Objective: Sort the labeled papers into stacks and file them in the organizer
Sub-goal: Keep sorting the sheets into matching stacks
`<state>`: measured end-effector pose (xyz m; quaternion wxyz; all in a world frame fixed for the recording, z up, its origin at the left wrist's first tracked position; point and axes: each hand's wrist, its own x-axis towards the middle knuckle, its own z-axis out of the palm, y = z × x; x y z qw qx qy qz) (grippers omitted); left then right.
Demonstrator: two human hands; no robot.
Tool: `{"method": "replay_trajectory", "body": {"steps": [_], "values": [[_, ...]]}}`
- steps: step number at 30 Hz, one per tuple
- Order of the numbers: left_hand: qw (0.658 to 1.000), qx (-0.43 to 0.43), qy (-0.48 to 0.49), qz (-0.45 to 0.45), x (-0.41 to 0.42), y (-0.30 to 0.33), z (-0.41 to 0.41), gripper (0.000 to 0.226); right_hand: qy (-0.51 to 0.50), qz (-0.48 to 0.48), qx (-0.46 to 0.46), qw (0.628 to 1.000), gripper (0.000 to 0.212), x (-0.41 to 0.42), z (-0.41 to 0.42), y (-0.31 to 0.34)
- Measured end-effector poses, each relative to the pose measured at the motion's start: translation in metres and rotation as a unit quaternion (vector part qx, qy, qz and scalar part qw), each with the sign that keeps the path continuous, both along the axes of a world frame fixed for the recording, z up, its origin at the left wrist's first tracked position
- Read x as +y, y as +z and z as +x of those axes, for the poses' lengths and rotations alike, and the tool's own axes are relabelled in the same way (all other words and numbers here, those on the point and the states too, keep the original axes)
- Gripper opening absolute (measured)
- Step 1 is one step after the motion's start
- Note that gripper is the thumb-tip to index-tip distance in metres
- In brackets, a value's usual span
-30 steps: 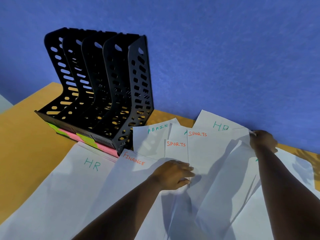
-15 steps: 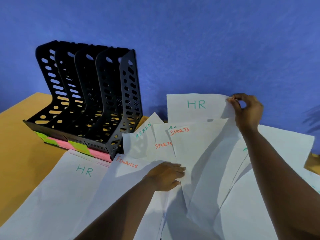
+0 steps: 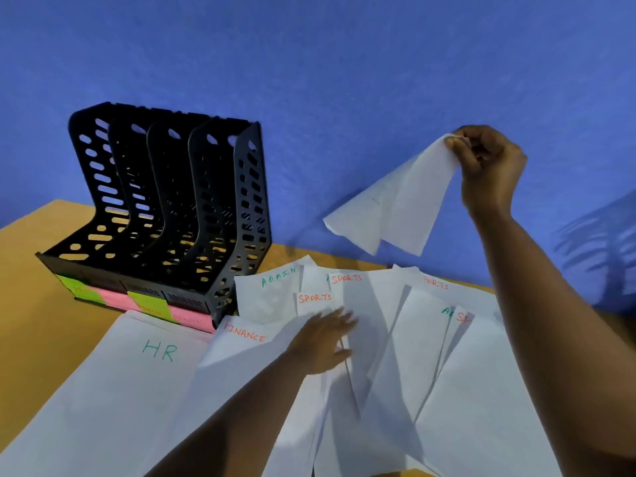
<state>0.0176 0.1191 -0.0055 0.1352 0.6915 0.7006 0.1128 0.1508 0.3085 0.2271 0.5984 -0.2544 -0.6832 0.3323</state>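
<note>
The right hand (image 3: 488, 170) pinches a sheet (image 3: 395, 204) by its corner, hanging above the desk (image 3: 41, 304). The left hand (image 3: 323, 342) lies flat, fingers straight, on spread papers (image 3: 389, 339) beside the black organizer (image 3: 165, 208).

Right hand (image 3: 488, 166) pinches a white sheet (image 3: 395, 204) by one corner, hanging in the air against the blue wall (image 3: 344, 80). Left hand (image 3: 323, 342) rests flat on the fanned labeled papers (image 3: 385, 339) on the worktop (image 3: 38, 304). Black organizer (image 3: 165, 215) stands left of them, beside the ADMIN sheet (image 3: 268, 290).

Handwritten sheets read HR (image 3: 160, 351), FINANCE (image 3: 244, 333), ADMIN (image 3: 278, 277), and SPORTS (image 3: 346, 279).
</note>
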Motion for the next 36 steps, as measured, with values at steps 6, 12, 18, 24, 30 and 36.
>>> {"method": "replay_trajectory", "body": {"steps": [6, 12, 18, 24, 30, 36], "values": [[0.851, -0.352, 0.328, 0.211, 0.01, 0.037, -0.006, 0.096, -0.03, -0.017, -0.079, 0.996, 0.009, 0.0, 0.007, 0.026], [0.763, -0.497, 0.374, 0.174, -0.005, 0.048, -0.019, 0.08, -0.013, -0.169, -0.166, 0.971, 0.004, 0.007, 0.022, 0.001], [0.755, -0.569, 0.31, 0.101, -0.036, 0.056, -0.017, 0.039, 0.022, -0.314, -0.22, 0.923, 0.021, -0.006, 0.037, -0.037], [0.79, -0.509, 0.318, 0.123, -0.064, 0.053, -0.022, 0.036, 0.092, -0.437, -0.17, 0.878, 0.008, -0.062, 0.039, -0.079], [0.797, -0.464, 0.378, 0.078, -0.112, 0.042, -0.053, 0.026, 0.152, -0.495, -0.311, 0.797, 0.027, -0.138, 0.019, -0.149], [0.817, -0.398, 0.415, 0.041, -0.179, 0.04, -0.097, 0.021, 0.171, -0.522, -0.284, 0.786, 0.036, -0.219, -0.013, -0.198]]}}
